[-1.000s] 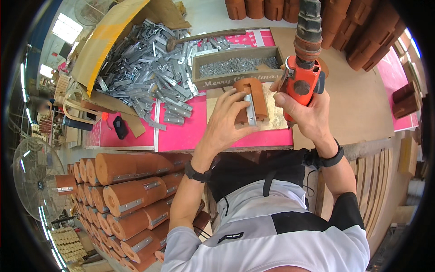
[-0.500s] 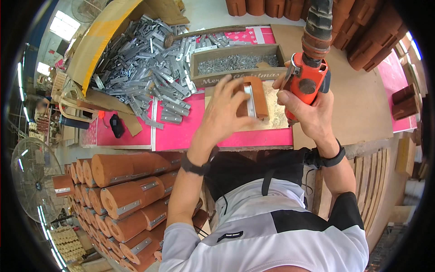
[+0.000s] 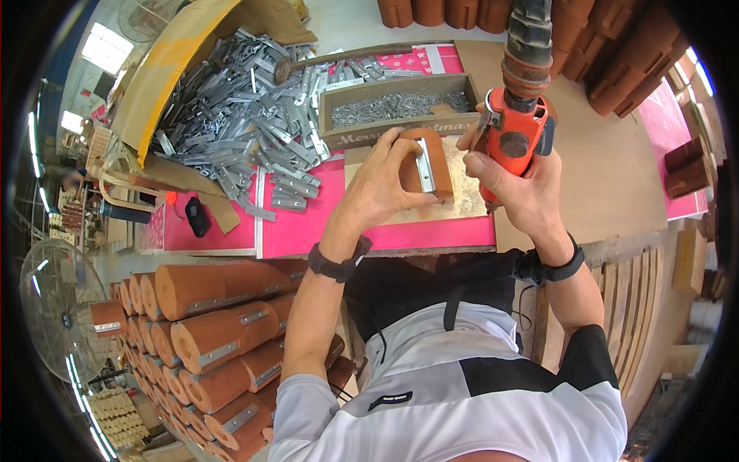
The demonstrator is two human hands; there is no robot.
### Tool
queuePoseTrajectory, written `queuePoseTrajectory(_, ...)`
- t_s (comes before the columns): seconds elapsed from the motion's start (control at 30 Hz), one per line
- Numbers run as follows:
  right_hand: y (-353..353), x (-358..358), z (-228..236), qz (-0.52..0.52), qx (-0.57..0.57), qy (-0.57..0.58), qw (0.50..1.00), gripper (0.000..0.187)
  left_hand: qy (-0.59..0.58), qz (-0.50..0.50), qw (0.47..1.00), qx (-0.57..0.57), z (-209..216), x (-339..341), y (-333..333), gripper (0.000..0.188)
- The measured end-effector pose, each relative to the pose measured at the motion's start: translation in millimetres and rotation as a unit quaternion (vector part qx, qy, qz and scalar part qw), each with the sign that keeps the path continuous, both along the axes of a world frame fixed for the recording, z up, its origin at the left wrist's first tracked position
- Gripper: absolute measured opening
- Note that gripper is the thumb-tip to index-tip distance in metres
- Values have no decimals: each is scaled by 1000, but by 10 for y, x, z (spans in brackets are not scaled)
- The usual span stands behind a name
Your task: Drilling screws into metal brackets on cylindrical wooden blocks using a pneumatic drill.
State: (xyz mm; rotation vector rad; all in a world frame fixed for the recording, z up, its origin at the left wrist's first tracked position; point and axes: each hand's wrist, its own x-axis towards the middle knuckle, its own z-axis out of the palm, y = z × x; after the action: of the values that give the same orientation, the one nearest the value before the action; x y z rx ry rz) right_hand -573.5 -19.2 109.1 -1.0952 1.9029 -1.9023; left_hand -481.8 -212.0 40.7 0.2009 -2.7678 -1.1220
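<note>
My left hand (image 3: 382,179) grips a short reddish-brown wooden piece (image 3: 439,165), thumb at its near end and fingers over the far side. Along the top of the piece runs a silvery metal strip (image 3: 424,165) with holes in it. The piece rests on a pale board (image 3: 467,189) on the pink-covered bench. Just to the right, my right hand (image 3: 523,181) is wrapped round an orange-red power screwdriver (image 3: 517,135), its nose pointing down toward the bench. A dark ribbed hose or sleeve runs up from the tool.
Beyond the piece stands a wooden box (image 3: 400,108) of small screws. Loose metal strips (image 3: 254,115) spill from a cardboard carton (image 3: 173,73) at far left, beside a hammer (image 3: 339,60). Brown cylinders (image 3: 219,289) are stacked at lower left; more pieces (image 3: 639,65) stand at far right.
My left hand has come down from hovering with spread fingers and now grips the wooden piece. The power screwdriver in my right hand has shifted slightly left.
</note>
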Motion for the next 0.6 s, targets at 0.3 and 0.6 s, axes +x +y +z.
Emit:
queuePoseTrajectory(0.3, -20, 32, -13, -17, -1, -6, 1000, 41, 57, 1, 998, 28, -144, 33, -5, 78)
queuePoseTrajectory(0.6, 12, 32, 10, -22, 6, 17, 1000, 37, 93, -7, 995, 38, -55, 23, -40, 83)
